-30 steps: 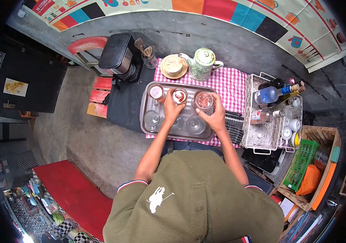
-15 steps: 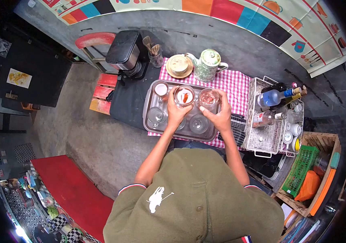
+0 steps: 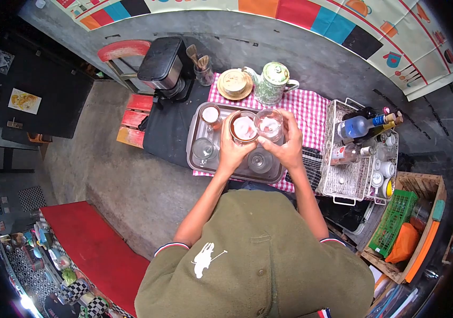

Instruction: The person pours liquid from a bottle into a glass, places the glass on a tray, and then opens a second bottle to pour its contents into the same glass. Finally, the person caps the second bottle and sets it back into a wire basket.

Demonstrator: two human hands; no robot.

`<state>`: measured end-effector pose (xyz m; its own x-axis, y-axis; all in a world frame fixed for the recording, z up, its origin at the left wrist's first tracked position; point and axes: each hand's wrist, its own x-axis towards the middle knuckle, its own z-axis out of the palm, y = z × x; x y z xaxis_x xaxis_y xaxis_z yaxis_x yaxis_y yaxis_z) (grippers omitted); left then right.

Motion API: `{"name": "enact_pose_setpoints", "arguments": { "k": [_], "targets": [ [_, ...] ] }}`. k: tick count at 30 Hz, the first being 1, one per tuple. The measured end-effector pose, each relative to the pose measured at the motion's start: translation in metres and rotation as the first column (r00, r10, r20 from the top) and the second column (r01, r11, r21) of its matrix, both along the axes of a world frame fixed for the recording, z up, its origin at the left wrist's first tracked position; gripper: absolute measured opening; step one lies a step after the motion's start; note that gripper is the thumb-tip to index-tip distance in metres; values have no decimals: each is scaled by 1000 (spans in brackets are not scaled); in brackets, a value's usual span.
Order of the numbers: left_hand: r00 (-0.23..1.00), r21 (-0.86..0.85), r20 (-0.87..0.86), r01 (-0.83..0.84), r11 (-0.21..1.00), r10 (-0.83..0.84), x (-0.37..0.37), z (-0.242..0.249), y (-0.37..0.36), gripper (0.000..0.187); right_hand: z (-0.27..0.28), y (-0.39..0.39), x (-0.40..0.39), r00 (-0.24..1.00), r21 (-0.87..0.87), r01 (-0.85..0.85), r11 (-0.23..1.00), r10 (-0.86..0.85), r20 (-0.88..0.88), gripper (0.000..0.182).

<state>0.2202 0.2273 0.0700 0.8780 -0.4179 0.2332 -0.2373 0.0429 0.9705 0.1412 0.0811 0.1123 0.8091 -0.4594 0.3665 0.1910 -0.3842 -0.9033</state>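
My left hand (image 3: 233, 152) is wrapped round a glass (image 3: 243, 129) with reddish-brown liquid showing at its rim. In my right hand (image 3: 288, 143) is a clear glass cup (image 3: 269, 126), its rim against or overlapping the left glass. Both are over a brown serving tray (image 3: 190, 142). On the tray stand a glass with a reddish-brown drink (image 3: 210, 115) at the back left, a clear glass mug (image 3: 204, 150) at the front left and another clear glass (image 3: 260, 161) below my hands.
Behind the tray are a green speckled teapot (image 3: 273, 87) and a lidded cup on a saucer (image 3: 234, 85). A coffee machine (image 3: 162, 63) and a jar of wooden utensils (image 3: 204, 77) stand left. At right, a white wire basket (image 3: 345, 193) holds bottles, beside a wooden crate (image 3: 404, 183).
The two glasses have come together: the right cup has moved left and a little away from me, while the left glass has shifted slightly right and nearer.
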Motion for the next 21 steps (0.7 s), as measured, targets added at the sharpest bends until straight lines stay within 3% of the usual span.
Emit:
{"name": "enact_pose_setpoints", "arguments": {
  "k": [4, 12, 13, 16, 21],
  "targets": [
    [998, 64, 56, 2, 998, -6, -5, 9, 1, 84, 3, 3, -1, 1000, 76, -25, 997, 26, -13, 73],
    [998, 32, 58, 7, 999, -9, -11, -2, -2, 85, -2, 5, -3, 999, -38, -12, 999, 10, -47, 70],
    [992, 64, 123, -13, 998, 5, -10, -5, -2, 85, -2, 5, -3, 998, -54, -13, 998, 10, -55, 69],
    [1000, -8, 12, 3, 1000, -3, -16, -6, -4, 85, -5, 4, -3, 999, -70, -19, 997, 16, -42, 69],
    [1000, -9, 10, 25, 1000, -25, -17, -6, -3, 82, -2, 5, -4, 999, -84, -37, 996, 34, -43, 67]
  ]
}}
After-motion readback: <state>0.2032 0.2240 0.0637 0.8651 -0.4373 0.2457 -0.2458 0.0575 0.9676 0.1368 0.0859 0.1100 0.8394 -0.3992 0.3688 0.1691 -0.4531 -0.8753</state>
